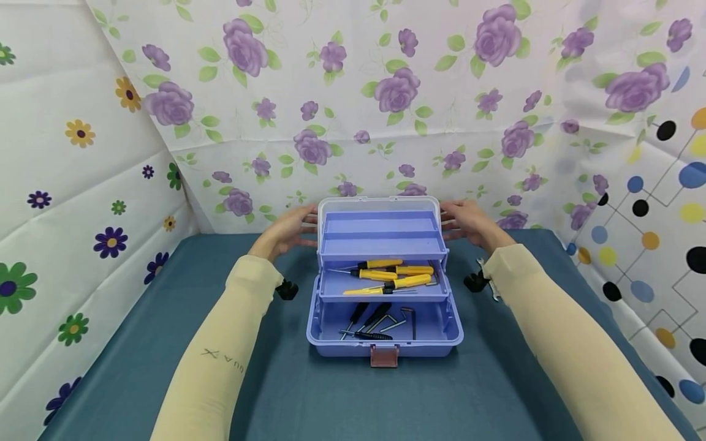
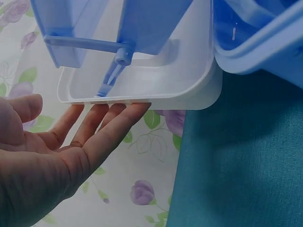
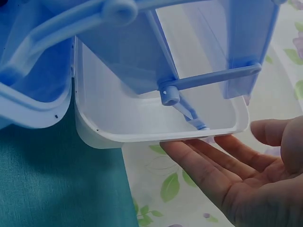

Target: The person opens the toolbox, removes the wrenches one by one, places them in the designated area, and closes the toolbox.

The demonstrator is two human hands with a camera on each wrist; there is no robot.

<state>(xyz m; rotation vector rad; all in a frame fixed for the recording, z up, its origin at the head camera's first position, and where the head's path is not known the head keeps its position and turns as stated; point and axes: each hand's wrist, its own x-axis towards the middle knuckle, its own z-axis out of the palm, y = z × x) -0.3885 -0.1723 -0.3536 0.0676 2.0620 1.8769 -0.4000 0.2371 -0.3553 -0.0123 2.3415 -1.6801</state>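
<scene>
A blue plastic toolbox [image 1: 384,351] stands on the table with its clear lid [image 1: 379,204] raised and its stepped trays fanned out. Yellow-handled screwdrivers [image 1: 408,281] lie in the middle tray. Black-handled screwdrivers [image 1: 379,311] and hex keys [image 1: 413,324] are in the bottom. My left hand [image 1: 284,233] touches the lid's left side; in the left wrist view its extended fingertips [image 2: 137,109] meet the lid rim, thumb apart. On the opposite side my right hand [image 1: 469,222] does likewise, its straight fingers [image 3: 189,161] against the rim. Neither hand curls round the lid.
A metal wrench [image 1: 494,293] lies on the teal tablecloth [image 1: 353,404], partly hidden by the right sleeve. Flower-printed cloth [image 1: 331,92] hangs close behind the toolbox. More printed cloth [image 1: 662,233] bounds the right side, and a flowered sheet [image 1: 66,202] the left.
</scene>
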